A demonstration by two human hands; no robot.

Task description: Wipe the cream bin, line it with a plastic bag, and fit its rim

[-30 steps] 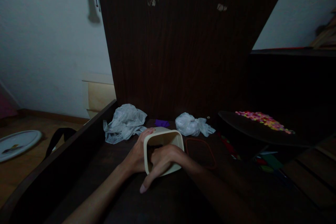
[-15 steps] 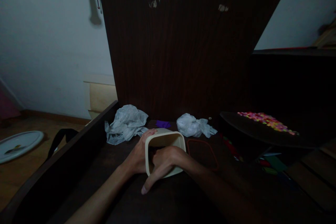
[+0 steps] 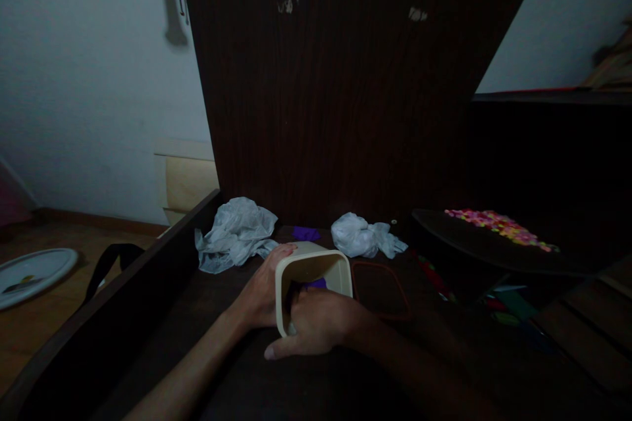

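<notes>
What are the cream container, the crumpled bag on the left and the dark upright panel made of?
Cream container: probably plastic, smooth and matt, with an even rim and rounded corners.
Crumpled bag: likely thin plastic film; it looks translucent and creased.
Dark panel: wood or wood-look laminate, dull finish; faint vertical grain shows, but I can't tell which.

The container [image 3: 340, 274] is cream, the plastic bags [image 3: 237, 229] whitish.

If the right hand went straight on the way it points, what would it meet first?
Probably the inner wall or bottom of the cream container, since the right hand reaches into it. A purple piece shows beside the hand; depth is unclear.
</notes>
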